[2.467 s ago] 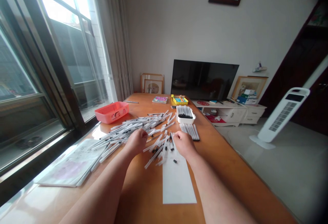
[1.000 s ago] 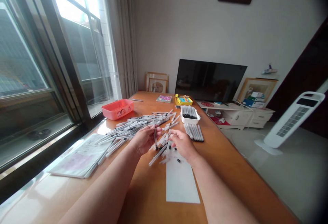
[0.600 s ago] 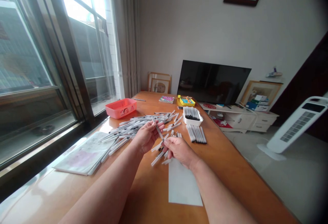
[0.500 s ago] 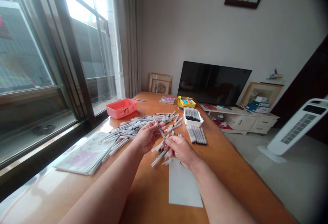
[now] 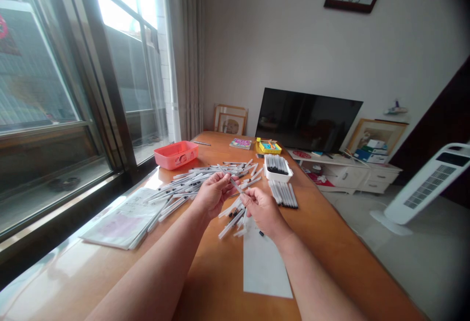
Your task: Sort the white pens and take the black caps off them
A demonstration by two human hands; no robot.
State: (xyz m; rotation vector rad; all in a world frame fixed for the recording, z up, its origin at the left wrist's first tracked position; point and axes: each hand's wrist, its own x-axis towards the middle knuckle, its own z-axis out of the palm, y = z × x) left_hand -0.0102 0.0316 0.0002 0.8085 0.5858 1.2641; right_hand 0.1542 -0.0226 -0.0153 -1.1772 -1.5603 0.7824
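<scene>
I see the left hand (image 5: 216,194) pinching a pen (image 5: 237,185) between closed fingertips, probably partway along; the right hand's (image 5: 263,212) thumb and finger grip its nearer end. The pen slants between both hands, above the table (image 5: 209,262), left of the white tub (image 5: 279,178). Paper (image 5: 267,269) lies below the right hand.

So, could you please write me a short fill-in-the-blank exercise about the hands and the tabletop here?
1. The left hand and the right hand both hold the same ____.
2. In the picture, the white container stands to the ____ of the red tub.
3. A small black piece lies on a sheet of ____.
4. The box beside the booklet is coloured ____.

Missing words: pen; right; paper; yellow.
</scene>
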